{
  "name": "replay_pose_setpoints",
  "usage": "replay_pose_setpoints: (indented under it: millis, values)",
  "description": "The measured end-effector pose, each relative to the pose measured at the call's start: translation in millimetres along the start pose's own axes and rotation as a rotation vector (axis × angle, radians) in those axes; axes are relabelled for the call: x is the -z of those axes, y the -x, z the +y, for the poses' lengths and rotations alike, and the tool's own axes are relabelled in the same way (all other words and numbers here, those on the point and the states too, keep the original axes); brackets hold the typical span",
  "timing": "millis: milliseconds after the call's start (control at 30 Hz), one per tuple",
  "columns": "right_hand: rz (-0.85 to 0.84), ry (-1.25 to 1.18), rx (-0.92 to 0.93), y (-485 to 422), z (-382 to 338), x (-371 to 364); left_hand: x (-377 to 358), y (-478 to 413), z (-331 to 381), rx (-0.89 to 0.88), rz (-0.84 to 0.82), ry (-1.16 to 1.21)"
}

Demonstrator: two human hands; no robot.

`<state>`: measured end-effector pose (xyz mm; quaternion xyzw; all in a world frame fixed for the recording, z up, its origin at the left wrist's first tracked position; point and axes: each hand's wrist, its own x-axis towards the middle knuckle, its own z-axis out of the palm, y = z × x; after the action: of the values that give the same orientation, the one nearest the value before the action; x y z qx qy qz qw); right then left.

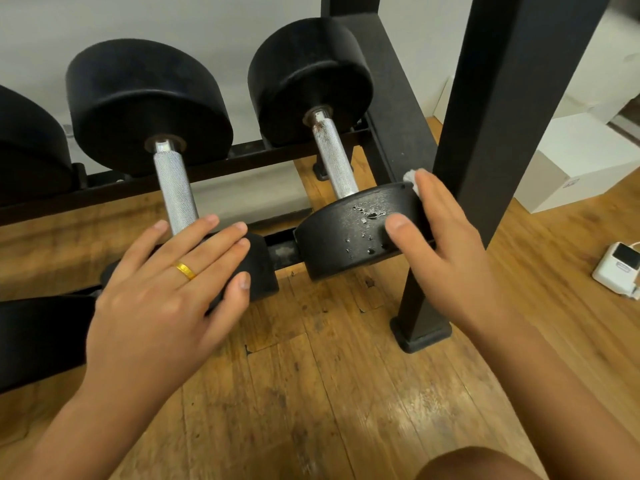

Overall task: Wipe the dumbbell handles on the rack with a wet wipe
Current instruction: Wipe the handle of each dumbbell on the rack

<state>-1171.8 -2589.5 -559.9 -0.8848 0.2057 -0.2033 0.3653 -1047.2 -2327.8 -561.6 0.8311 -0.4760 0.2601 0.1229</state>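
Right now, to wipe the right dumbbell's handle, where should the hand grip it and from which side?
Wrap the knurled handle mid-span, coming from above. The black heads close off both ends; the bar lies bare between them, with open space beneath for fingers. Use the right hand, which holds the wipe.

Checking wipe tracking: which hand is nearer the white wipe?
Right. The right hand holds the wipe under its fingers against the near head of the right dumbbell. The left hand rests flat on the head of the next dumbbell, off to the wipe's left.
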Motion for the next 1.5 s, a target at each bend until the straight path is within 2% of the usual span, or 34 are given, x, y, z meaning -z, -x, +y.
replay_pose_setpoints:
  millis: [100, 233, 433, 633, 767, 833, 1000, 1167, 1367, 1500]
  values:
    - [0.026, 0.018, 0.082, 3, -8, -3, 0, 0, 1, 0.008, 0.001, 0.007]
    - [0.016, 0.206, 0.137, 38, -2, -8, -1, -1, 1, 0.006, 0.018, -0.001]
    - [0.037, 0.144, 0.141, -4, -10, -5, 1, -1, 3, 0.029, 0.007, 0.007]
    - [0.045, 0.304, 0.224, 30, -4, -16, 1, 0, 3, 0.036, 0.016, 0.006]
    - [0.056, 0.146, 0.156, 8, -5, -2, 1, 1, 3, 0.042, 0.008, 0.011]
    - [0.076, 0.143, 0.167, 11, -9, -6, 1, 1, 3, 0.041, 0.008, 0.011]
    - [-0.021, 0.358, 0.331, 27, -7, -8, 0, 1, 3, 0.036, 0.017, -0.005]
    - [-0.026, 0.345, 0.245, -2, -13, -5, -1, 1, 5, 0.046, 0.012, -0.008]
    - [-0.017, 0.395, 0.327, 38, -2, -13, 1, 0, 5, 0.05, -0.011, -0.009]
    - [-0.058, 0.432, 0.34, 13, -10, -8, 0, 2, 4, 0.055, -0.001, -0.009]
